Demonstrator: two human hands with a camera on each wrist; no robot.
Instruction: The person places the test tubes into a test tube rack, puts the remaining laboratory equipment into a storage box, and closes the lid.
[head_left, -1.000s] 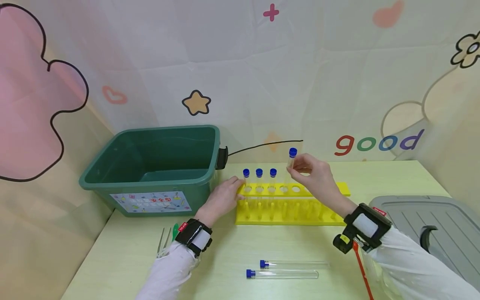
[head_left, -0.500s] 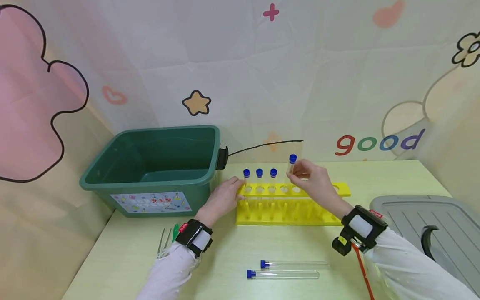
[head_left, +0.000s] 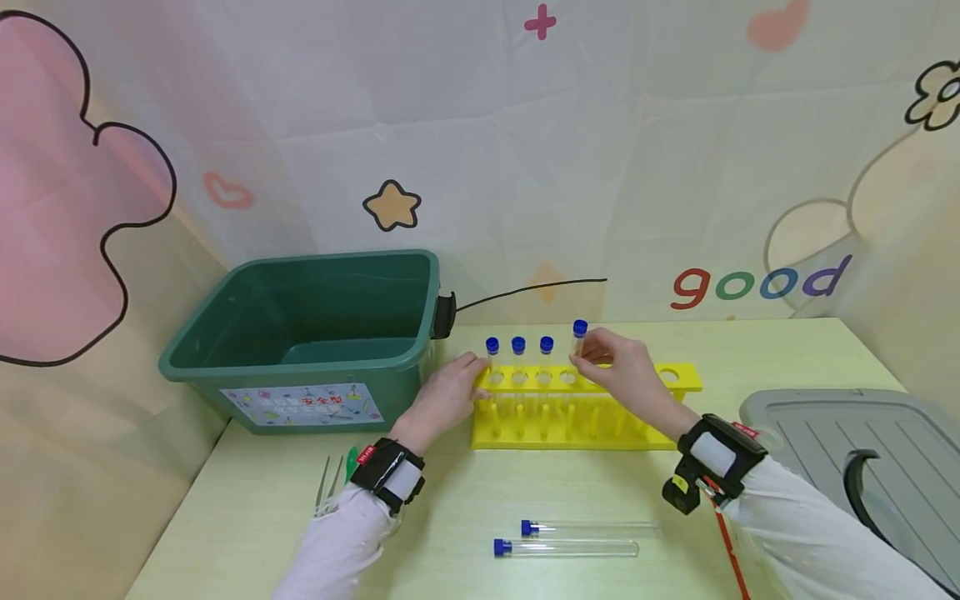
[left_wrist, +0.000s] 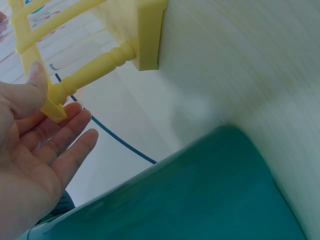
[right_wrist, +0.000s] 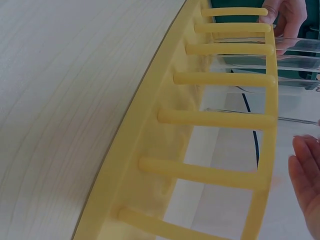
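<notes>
A yellow test tube rack stands on the table. My left hand grips its left end; in the left wrist view the thumb presses the top bar from above, with fingers underneath. Between thumb and fingers, my right hand pinches an upright blue-capped test tube near its cap. That tube passes down through the fourth hole from the left, its cap higher than the others. Three capped tubes stand in the first holes. Two more, a nearer tube and a farther tube, lie in front.
A green bin stands left of the rack, close to my left hand. At right lies a grey lid with a black handle. A red stick is under my right forearm. Metal tweezers and a green item lie by my left sleeve.
My right hand has lowered the test tube and shifted it slightly left, deeper into the rack. The left hand keeps its place on the rack's end.
</notes>
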